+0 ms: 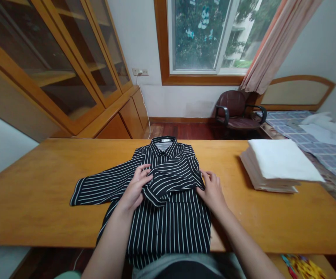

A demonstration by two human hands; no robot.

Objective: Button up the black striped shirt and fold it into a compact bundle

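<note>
A black shirt with thin white stripes [168,217] lies on the wooden table [40,186], collar at the far side and hem hanging over the near edge. Its right sleeve is folded across the chest; the other sleeve [98,188] lies spread out to the left. My left hand [137,188] rests on the shirt with its fingers curled around the cuff end of the folded sleeve. My right hand [211,190] lies at the shirt's right edge, fingers closed on the folded fabric there.
A stack of folded white cloth [278,164] sits on the table to the right. Behind the table are a dark armchair [236,110], a glass-door wooden cabinet [69,66], a window and a bed [316,135] at the right.
</note>
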